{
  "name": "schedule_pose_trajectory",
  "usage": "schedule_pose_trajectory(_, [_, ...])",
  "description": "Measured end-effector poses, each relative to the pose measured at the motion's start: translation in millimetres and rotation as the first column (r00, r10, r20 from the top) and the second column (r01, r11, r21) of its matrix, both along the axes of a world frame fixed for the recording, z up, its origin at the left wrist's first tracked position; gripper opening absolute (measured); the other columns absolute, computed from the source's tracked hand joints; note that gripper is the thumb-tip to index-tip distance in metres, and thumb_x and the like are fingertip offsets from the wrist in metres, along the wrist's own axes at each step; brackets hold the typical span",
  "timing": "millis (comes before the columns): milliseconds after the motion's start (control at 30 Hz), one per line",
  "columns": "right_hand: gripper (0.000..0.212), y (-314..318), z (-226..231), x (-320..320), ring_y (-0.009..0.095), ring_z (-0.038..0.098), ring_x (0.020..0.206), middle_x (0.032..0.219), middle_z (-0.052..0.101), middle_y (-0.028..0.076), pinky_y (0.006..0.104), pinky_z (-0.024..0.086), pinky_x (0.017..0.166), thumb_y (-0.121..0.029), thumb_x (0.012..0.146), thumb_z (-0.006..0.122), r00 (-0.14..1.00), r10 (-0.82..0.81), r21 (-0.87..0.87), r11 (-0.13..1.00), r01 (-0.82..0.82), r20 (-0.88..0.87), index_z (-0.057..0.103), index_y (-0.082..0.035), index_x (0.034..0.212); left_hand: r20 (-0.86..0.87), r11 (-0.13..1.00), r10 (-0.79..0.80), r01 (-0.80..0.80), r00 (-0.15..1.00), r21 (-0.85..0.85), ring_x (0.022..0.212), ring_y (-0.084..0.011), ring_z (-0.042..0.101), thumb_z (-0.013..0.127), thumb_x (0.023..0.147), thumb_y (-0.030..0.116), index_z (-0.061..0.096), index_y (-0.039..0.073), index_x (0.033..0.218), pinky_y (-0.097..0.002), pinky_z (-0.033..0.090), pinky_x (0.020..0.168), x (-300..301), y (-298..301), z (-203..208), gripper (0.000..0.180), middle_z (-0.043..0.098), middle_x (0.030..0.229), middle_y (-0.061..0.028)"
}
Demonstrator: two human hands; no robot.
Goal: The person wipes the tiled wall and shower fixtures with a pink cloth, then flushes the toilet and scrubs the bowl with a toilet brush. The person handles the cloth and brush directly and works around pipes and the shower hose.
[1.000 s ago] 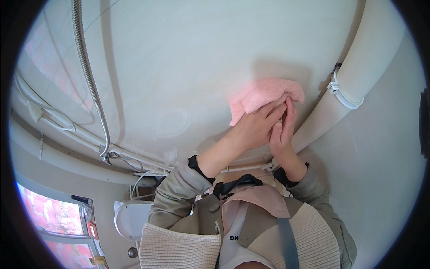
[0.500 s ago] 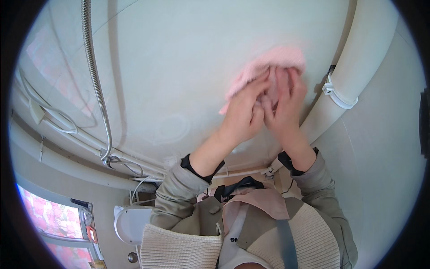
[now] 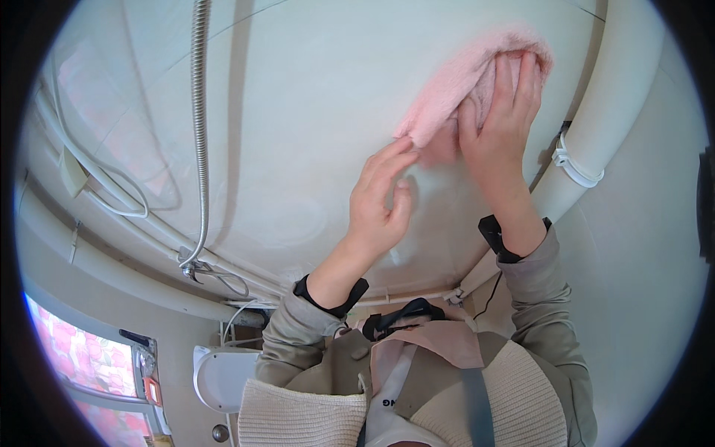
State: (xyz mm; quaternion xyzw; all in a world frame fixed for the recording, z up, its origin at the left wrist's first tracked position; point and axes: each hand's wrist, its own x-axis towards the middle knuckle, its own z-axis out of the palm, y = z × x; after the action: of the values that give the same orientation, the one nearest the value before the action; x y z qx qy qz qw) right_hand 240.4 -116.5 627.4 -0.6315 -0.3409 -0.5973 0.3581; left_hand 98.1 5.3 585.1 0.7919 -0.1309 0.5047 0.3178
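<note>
Since the earlier frame the pink cloth (image 3: 477, 82) has travelled up and to the right across the pale wall (image 3: 313, 112), and the left hand (image 3: 383, 197) has come off it. The right hand (image 3: 503, 119) now presses the cloth flat against the wall, fingers spread over its right end, while the cloth's lower left corner hangs just above the left fingertips. The left hand hovers loosely curled, holding nothing. A white pipe (image 3: 596, 141) with a white clamp (image 3: 570, 160) runs just right of the cloth. A metal shower hose (image 3: 198, 134) hangs well to the left, with white cables (image 3: 97, 182) beyond it.
</note>
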Motion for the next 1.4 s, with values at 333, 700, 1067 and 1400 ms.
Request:
schedule_pose_trajectory(333, [0.049, 47.9, -15.4, -46.0, 0.043, 0.039, 0.123, 0.138, 0.042, 0.014, 0.0518, 0.033, 0.103, -0.011, 0.077, 0.056, 0.973, 0.168, -0.281, 0.952, -0.119, 0.158, 0.054, -0.005, 0.125, 0.1, 0.979, 0.203, -0.203, 0.974, -0.011, 0.12, -0.0332, 0.047, 0.05, 0.083, -0.001, 0.05, 0.0, 0.119, -0.0413, 0.037, 0.101, -30.8, 42.7, -5.1, 0.037, 0.047, 0.128, -0.0208])
schedule_pose_trajectory(700, [0.066, 93.4, 79.2, -62.4, 0.042, 0.035, 0.125, 0.138, 0.044, 0.011, 0.052, 0.031, 0.101, -0.019, 0.064, 0.071, 0.941, 0.253, -0.177, 0.96, -0.217, 0.224, 0.053, -0.005, 0.126, 0.126, 0.961, 0.276, -0.275, 0.953, -0.026, 0.122, -0.035, 0.042, 0.049, 0.079, -0.002, 0.047, 0.001, 0.121, -0.0427, 0.034, 0.102, -55.1, 75.6, -1.9, 0.041, 0.042, 0.132, -0.0219])
schedule_pose_trajectory(1067, [0.048, 140.0, 96.3, -93.6, 0.034, 0.037, 0.125, 0.128, 0.05, 0.007, 0.0527, 0.027, 0.103, -0.023, 0.07, 0.07, 0.934, 0.247, -0.267, 0.947, -0.177, 0.258, 0.062, -0.01, 0.115, 0.152, 0.934, 0.354, -0.342, 0.923, -0.101, 0.123, -0.0378, 0.038, 0.054, 0.076, -0.002, 0.045, -0.001, 0.121, -0.0434, 0.035, 0.102, -75.8, 102.6, -9.3, 0.046, 0.038, 0.133, -0.0242])
schedule_pose_trajectory(1400, [0.051, 150.9, 25.3, -118.5, 0.034, 0.042, 0.122, 0.127, 0.052, 0.006, 0.0535, 0.03, 0.103, -0.023, 0.067, 0.071, 0.909, 0.322, -0.528, 0.837, -0.144, 0.263, 0.062, -0.015, 0.117, 0.068, 0.919, 0.354, -0.333, 0.933, -0.212, 0.112, -0.0374, 0.042, 0.055, 0.073, -0.004, 0.044, -0.001, 0.116, -0.043, 0.036, 0.094, -84.1, 110.1, -35.2, 0.045, 0.042, 0.12, -0.0245])
